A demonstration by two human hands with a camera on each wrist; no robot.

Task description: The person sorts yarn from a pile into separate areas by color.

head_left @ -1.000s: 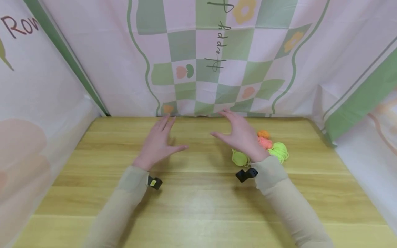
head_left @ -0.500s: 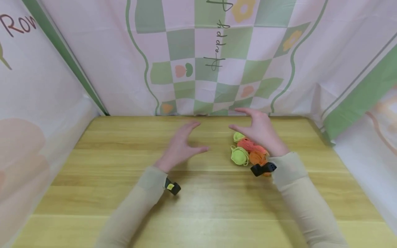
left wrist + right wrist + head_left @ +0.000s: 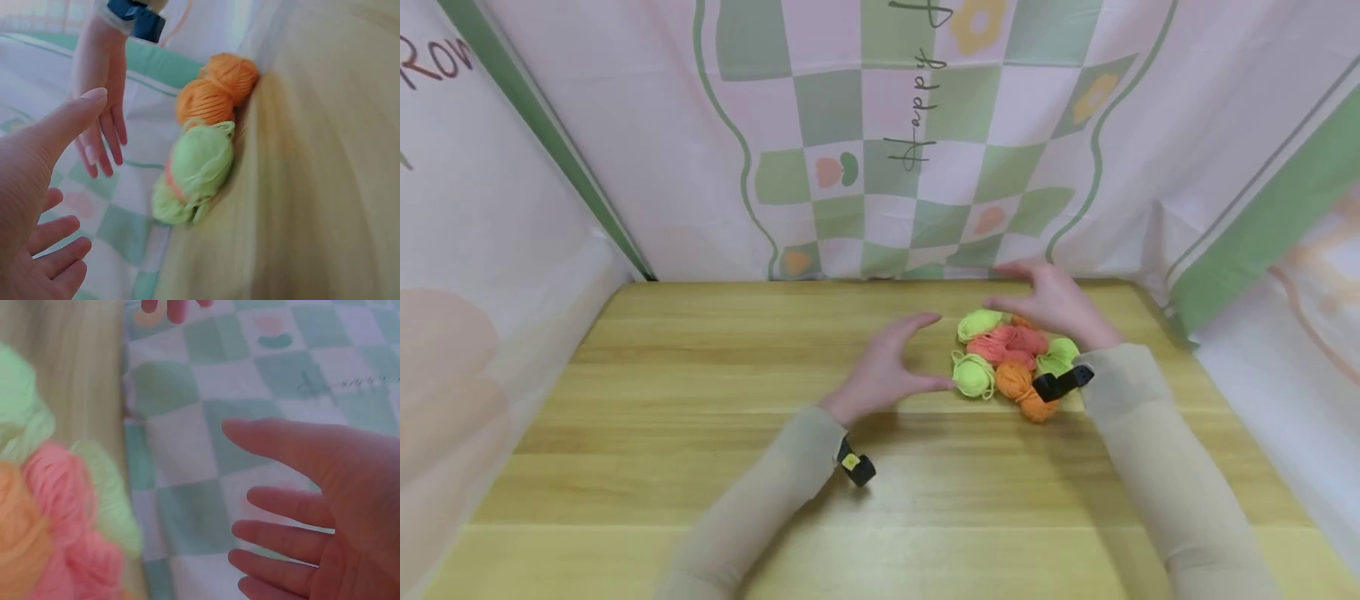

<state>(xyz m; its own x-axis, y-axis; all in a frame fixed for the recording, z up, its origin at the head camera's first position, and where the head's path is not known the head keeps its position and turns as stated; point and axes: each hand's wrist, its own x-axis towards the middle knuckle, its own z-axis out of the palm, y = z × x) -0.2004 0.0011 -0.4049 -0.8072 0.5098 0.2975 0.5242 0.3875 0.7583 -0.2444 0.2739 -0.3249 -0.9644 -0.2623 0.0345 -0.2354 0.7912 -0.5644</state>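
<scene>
Several small yarn balls lie bunched on the right part of the wooden table: yellow-green, coral red and orange. My left hand is just left of the bunch, thumb apart from the fingers, holding nothing; whether its thumb tip touches the near yellow-green ball I cannot tell. Over the back right of the bunch is my right hand, thumb and fingers spread and nothing held. The left wrist view shows the green ball beside the orange yarn; the right wrist view shows coral yarn.
A printed cloth with green checks hangs along the table's back edge, and more cloth stands at the left and right sides. The wooden table top extends left of the yarn and in front of it. Each wrist wears a small black camera.
Both hands have moved to the right, my left hand coming close to the yarn. My right hand has shifted off the bunch, so more balls show. The head view has turned slightly.
</scene>
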